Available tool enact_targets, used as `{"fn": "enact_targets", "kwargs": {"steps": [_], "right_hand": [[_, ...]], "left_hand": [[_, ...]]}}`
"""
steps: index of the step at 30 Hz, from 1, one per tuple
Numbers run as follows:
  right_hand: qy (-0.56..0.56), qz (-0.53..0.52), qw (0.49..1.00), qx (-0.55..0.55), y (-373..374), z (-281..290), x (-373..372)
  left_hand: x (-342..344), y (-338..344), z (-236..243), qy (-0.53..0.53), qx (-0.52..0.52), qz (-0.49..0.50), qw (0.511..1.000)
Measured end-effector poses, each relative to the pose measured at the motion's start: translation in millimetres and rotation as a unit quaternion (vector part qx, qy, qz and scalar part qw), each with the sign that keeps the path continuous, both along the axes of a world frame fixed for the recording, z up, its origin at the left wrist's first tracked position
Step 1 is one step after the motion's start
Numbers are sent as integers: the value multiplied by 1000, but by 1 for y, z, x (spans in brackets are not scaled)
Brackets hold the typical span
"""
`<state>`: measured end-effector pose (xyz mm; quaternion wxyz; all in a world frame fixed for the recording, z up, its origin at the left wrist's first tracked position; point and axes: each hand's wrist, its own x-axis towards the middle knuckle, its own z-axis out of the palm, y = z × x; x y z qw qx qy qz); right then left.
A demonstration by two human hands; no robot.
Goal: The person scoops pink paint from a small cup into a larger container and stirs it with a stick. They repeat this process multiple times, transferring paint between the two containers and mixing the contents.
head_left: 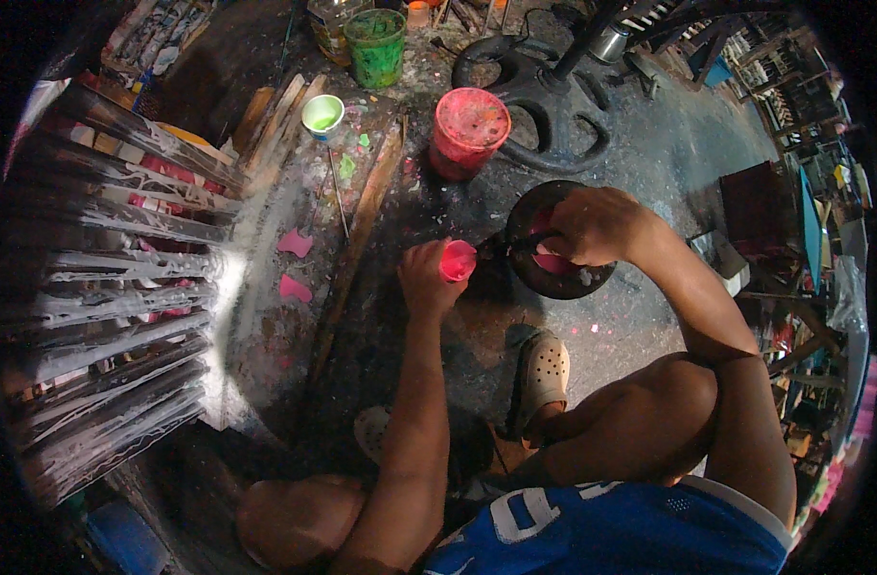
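Note:
A small cup (459,261) with bright pink inside sits in the grip of my left hand (426,278), fingers wrapped round its side. Just right of it is a dark round pan (582,283), its short handle (494,247) pointing at the cup. Pink material (552,261) shows inside the pan. Over the pan's far right part, my right hand (592,225) is closed, with a dark slim piece at its fingertips; what that piece is, I cannot make out. A red bucket (472,134), smeared with pink, stands beyond both hands.
A black wheel-like base (553,91) lies at the back. Farther left stand a green bucket (376,48) and a white cup with green inside (323,115). A thin stick (339,196), a wooden strip (367,230) and pink scraps (295,287) lie left. Paint-streaked slats (141,287) line the left side.

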<state>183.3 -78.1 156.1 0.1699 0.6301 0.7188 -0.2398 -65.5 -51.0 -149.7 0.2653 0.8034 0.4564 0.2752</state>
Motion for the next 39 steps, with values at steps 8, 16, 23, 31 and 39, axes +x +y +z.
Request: {"fn": "enact_targets", "kwargs": {"steps": [8,16,23,31,39], "right_hand": [[7,-5,1000,-12,0,1,-2],[-11,-5,999,-31,5,6,-9],[7,2,999,-34,8,2,-5],[55,16,998,-11,11,-16,15],[122,-62,991,-5,11,-28,45]], "left_hand": [[-1,-1,-1,-3,3,1,1000],[0,-1,-8,10,-15,2,1000],[-1,4,-7,-19,23,-1,1000],[-7,9,6,-76,17,22,997],[-14,15,14,-126,-31,37,991]]}}
